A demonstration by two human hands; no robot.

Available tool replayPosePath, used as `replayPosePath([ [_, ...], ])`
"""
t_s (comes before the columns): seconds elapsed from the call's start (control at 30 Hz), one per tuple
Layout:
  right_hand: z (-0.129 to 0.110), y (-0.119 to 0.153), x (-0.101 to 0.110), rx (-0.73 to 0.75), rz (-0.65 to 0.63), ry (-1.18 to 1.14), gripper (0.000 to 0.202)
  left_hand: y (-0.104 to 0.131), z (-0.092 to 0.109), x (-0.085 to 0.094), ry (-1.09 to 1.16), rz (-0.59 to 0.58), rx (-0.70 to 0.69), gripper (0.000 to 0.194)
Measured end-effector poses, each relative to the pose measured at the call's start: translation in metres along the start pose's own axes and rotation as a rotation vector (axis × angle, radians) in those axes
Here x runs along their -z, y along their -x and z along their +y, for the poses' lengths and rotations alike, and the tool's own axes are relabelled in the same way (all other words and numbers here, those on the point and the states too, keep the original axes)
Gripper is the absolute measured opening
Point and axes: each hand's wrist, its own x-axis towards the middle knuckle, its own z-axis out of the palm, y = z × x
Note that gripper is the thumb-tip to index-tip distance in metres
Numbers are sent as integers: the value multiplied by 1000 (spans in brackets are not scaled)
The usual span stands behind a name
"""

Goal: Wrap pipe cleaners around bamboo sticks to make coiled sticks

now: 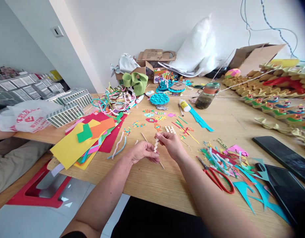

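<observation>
A short cream spiral strip (pixel 156 145) stands between my hands, over the middle of the wooden table. Its top end is pinched by my right hand (pixel 169 142). The fingers of my left hand (pixel 144 152) close round its lower end. Beneath my hands a thin wooden stick (pixel 162 165) lies slantwise, partly hidden by them. Just behind my right hand are several cream curled pieces (pixel 170 129). Small paper fish (pixel 152 120) in several colours lie farther back. Left of my left hand are a pink and a blue fuzzy strip (pixel 122 148).
Coloured paper sheets (pixel 68 145) lie at left. Red-handled scissors (pixel 220 181), paper scraps (pixel 226 162) and two dark phones (pixel 283 158) are at right. A glass jar (pixel 207 96) and glue bottle (pixel 184 105) stand behind. A person's leg (pixel 14 162) shows at far left.
</observation>
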Motion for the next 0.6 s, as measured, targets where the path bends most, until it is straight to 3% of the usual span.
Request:
replayPosePath([
  [0.23,-5,2,4,-115,-87,-77,47,0,1,0,12,39,-33,31],
  [0.37,-3,3,3,-85,-186,-35,42,1,3,0,46,54,-37,31],
  [0.47,0,1,4,-21,-144,-58,38,2,4,0,116,45,-52,33],
  [0.6,3,-3,6,2,4,-95,35,1,5,2,184,55,-61,36],
])
